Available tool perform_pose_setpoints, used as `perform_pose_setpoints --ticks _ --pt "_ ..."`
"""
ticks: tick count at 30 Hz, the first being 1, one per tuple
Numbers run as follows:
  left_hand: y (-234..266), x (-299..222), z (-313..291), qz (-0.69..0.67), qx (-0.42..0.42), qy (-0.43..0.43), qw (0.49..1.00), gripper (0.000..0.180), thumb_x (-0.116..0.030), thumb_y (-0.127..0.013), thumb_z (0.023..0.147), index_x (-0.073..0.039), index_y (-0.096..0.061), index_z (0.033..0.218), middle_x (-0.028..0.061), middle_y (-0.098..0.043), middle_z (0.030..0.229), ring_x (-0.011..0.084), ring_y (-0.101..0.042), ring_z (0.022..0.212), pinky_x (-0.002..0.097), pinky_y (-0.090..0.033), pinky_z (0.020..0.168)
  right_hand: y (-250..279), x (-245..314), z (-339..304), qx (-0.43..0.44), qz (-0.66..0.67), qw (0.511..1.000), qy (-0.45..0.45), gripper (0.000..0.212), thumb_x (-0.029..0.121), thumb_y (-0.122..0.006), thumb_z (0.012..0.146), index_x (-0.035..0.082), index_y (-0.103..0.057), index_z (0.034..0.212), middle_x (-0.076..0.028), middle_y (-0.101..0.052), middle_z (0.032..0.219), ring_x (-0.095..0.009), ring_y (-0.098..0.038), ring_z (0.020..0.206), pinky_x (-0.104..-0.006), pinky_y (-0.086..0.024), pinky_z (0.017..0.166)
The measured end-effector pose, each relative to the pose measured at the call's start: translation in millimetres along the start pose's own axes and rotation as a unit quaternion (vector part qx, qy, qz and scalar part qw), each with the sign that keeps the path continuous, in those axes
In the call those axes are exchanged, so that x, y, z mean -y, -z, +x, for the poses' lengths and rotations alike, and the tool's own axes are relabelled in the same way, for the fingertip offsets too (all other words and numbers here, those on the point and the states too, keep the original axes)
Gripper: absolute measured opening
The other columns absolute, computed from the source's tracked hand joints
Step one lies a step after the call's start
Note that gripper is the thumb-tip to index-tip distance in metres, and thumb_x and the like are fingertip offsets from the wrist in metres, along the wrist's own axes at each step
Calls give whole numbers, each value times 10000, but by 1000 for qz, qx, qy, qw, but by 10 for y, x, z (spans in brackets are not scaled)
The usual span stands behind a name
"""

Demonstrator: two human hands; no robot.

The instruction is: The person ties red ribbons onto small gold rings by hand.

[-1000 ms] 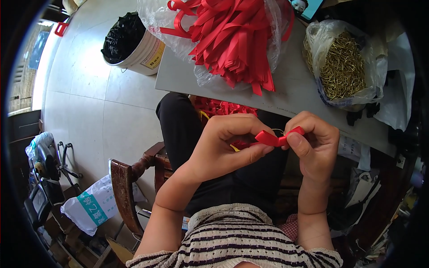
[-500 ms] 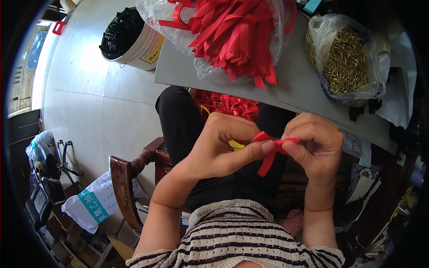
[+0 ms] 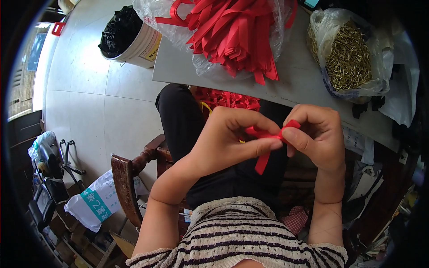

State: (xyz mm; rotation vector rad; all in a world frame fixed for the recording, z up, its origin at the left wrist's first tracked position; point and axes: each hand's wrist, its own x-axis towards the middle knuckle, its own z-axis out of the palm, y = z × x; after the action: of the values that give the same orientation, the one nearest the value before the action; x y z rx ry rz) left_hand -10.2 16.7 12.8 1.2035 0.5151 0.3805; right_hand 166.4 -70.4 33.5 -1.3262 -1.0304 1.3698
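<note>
Above my lap, both hands pinch one red ribbon bow (image 3: 265,157). My left hand (image 3: 228,143) grips it between thumb and forefinger, with one tail hanging down below the thumb. On the other side, my right hand (image 3: 315,136) holds a loop of the bow between thumb and fingertips. The fingers partly cover the knot. Beyond my hands, a thick bunch of cut red ribbons (image 3: 237,35) lies in clear plastic on the table. Lower down, between my knees, a heap of red bows (image 3: 225,99) shows under the table edge.
The grey table (image 3: 178,67) has its near edge just past my hands. An open plastic bag of gold wire pieces (image 3: 348,58) sits on its right. A white bucket (image 3: 138,49) lined with black plastic stands on the floor at left. A wooden chair arm (image 3: 123,183) is beside my left forearm.
The thumbs have come closer together at the knot. My left hand has shifted slightly right, and a loop now stands up at my right fingertips.
</note>
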Motion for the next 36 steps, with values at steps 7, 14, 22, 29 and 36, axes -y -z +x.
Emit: perform_pose_setpoints --ticks 7,14,22,29,36 --pt "-46 168 4 -79 -47 -19 996 110 -23 -682 763 31 -623 838 2 -611 719 26 -548 676 178 -456 594 -189 -153 -68 -15 153 987 -34 127 73 -627 827 -38 -567 845 -67 -586 848 -85 -573 724 -185 -442 629" --pt "-88 198 -19 -90 -37 18 995 103 -35 -680 773 25 -615 827 3 -605 706 27 -548 644 172 -441 557 -224 -322 -45 -130 -21 975 181 131 79 -635 822 -17 -546 808 -79 -554 832 -112 -509 727 -222 -422 692" --pt "-132 334 -114 19 -66 -55 996 86 -54 -674 787 18 -629 798 1 -598 654 12 -534 605 160 -421 530 -227 -520 -135 -99 -7 986 134 137 53 -662 786 -23 -548 790 -86 -559 810 -127 -529 723 -239 -435 661" --pt "-4 350 -201 -50 -47 5 998 133 -88 -655 812 12 -620 731 -13 -564 584 4 -470 531 176 -346 452 -196 -439 -95 -99 -112 977 154 145 43 -678 760 -23 -550 746 -82 -570 754 -146 -547 681 -242 -439 628" --pt "178 612 -106 256 -118 -40 959 145 -135 -681 767 -19 -613 714 48 -545 560 130 -520 481 278 -385 449 -69 -392 281 -167 -339 902 208 130 46 -695 707 14 -593 780 -86 -577 748 -182 -553 598 -291 -440 550"
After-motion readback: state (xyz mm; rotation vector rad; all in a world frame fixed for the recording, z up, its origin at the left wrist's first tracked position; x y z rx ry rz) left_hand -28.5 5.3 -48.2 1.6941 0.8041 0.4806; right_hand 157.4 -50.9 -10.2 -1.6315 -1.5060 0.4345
